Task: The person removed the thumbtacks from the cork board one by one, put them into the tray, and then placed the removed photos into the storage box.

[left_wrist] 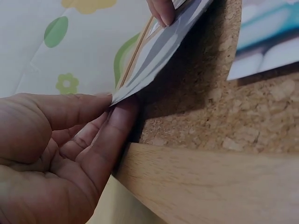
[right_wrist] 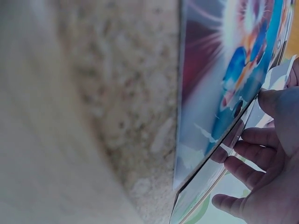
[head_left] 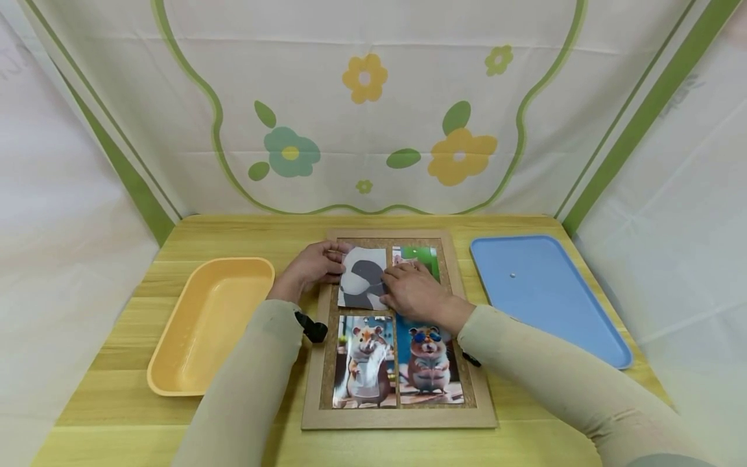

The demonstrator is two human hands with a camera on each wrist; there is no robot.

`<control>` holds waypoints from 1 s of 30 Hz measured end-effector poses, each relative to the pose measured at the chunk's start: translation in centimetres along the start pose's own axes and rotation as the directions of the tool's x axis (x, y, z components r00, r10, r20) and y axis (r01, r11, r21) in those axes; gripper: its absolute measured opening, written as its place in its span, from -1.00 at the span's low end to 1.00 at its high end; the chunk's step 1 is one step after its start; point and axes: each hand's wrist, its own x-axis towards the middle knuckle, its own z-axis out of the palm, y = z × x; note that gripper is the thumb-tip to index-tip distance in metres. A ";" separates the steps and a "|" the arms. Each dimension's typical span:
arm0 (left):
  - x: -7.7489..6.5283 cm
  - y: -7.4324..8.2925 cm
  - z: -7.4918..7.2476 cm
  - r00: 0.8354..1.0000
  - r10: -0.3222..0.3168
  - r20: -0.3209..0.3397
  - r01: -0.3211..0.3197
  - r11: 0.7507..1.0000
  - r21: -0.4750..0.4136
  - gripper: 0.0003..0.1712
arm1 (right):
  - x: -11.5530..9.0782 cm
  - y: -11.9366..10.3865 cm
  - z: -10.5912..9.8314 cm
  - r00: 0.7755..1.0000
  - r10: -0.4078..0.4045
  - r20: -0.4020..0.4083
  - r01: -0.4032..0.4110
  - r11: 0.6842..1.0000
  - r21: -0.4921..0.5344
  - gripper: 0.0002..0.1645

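Note:
A grey-and-white picture card (head_left: pixel 357 285) lies over the upper left of a wood-framed cork board (head_left: pixel 403 419). My left hand (head_left: pixel 314 264) pinches its left edge between thumb and fingers, and the left wrist view shows this card (left_wrist: pixel 152 67) raised off the cork. At the card's right edge, my right hand (head_left: pixel 417 292) holds it with its fingertips; its other fingers are spread in the right wrist view. Below lie a glossy hamster photo (head_left: pixel 366 376) and another with a hamster in blue sunglasses (head_left: pixel 430 373). The right hand partly covers a green-backed photo (head_left: pixel 430 256) at upper right.
A yellow tray (head_left: pixel 169 347) stands left of the board, behind the left forearm. To the right lies a blue tray (head_left: pixel 548 285) with one tiny bright object (head_left: pixel 513 275) on it. A flowered curtain (head_left: pixel 362 123) hangs along the far table edge.

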 end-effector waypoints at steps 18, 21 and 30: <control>0.4 -0.3 -0.2 1.000 -0.014 -0.015 0.013 0.998 -0.057 -0.47 | -0.6 0.6 -0.1 1.000 0.022 0.000 -0.022 1.000 -0.005 -0.22; 0.4 -0.2 -0.2 1.000 -0.011 -0.029 0.008 0.997 -0.074 -0.49 | -1.2 1.1 -0.4 1.000 0.022 -0.021 -0.022 0.999 0.024 -0.22; -0.1 0.3 -0.7 0.999 0.022 -0.029 -0.024 0.996 -0.082 -0.50 | -3.4 2.9 -0.5 0.996 0.048 -0.073 -0.046 0.998 0.031 -0.26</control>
